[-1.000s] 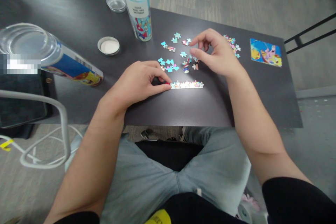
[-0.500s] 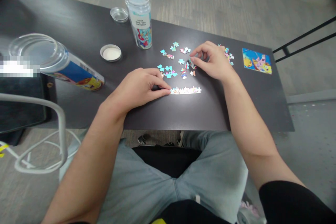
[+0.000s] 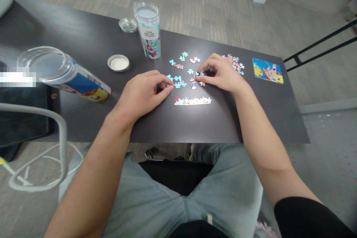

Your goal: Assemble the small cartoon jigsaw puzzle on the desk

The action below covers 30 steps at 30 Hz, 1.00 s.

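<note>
My left hand point(image 3: 143, 91) hovers low over the table with thumb and index finger pinched together at the left edge of a group of blue puzzle pieces point(image 3: 177, 79). Whatever lies between those fingertips is too small to make out. My right hand point(image 3: 221, 73) has its thumb and index finger closed around a puzzle piece point(image 3: 196, 75) among loose pieces in the middle. Nearer to me lies a straight row of joined puzzle pieces point(image 3: 193, 101), red at its left end, touched by neither hand.
More loose pieces point(image 3: 237, 64) lie beyond my right hand, with a cartoon picture card point(image 3: 268, 70) farther right. A clear canister point(image 3: 150, 39), a larger canister point(image 3: 80, 80), two round lids point(image 3: 118, 63), a dark tablet point(image 3: 25, 111) and a white cable point(image 3: 63, 134) are to the left.
My left hand has left the end of the joined row and moved up to the blue pieces, uncovering a red piece there. My right fingertips have shifted slightly left among the loose pieces.
</note>
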{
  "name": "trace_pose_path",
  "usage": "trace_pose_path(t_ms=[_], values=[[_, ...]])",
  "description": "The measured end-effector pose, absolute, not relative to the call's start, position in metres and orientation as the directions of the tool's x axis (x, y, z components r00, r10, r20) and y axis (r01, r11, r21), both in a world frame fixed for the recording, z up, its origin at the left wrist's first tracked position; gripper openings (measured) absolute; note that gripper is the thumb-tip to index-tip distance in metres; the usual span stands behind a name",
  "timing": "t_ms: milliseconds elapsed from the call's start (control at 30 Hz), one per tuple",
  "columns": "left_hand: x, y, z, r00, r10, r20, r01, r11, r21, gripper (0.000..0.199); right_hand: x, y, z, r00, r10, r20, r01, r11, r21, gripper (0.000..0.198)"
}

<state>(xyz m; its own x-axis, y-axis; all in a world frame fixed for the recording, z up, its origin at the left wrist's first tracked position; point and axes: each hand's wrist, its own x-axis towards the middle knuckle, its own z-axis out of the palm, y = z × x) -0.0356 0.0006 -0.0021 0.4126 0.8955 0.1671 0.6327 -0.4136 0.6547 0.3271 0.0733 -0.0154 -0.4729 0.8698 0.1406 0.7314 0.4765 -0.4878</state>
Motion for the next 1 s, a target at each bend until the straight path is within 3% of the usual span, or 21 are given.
trace_pose_path(t_ms=[167,467,733,1000], values=[[-0.037,0.000,-0.003,0.300,0.936,0.185,0.707,-0.348,0.616,0.021,0.325,0.073,-0.019,-0.391,0.903,0.178,0.752,0.425,-0.504,0.027],[-0.037,0.000,-0.007,0.312,0.933,0.180,0.712,-0.355,0.606,0.018,0.316,0.067,-0.013,-0.415,0.894,0.168,0.782,0.445,-0.437,0.028],[-0.038,0.000,-0.007,0.318,0.930,0.182,0.712,-0.362,0.602,0.012,0.333,0.082,-0.024,-0.264,0.934,0.243,0.832,0.347,-0.432,0.029],[-0.036,0.000,-0.005,0.310,0.935,0.173,0.715,-0.349,0.605,0.010,0.324,0.078,-0.025,-0.303,0.930,0.207,0.832,0.365,-0.419,0.038]])
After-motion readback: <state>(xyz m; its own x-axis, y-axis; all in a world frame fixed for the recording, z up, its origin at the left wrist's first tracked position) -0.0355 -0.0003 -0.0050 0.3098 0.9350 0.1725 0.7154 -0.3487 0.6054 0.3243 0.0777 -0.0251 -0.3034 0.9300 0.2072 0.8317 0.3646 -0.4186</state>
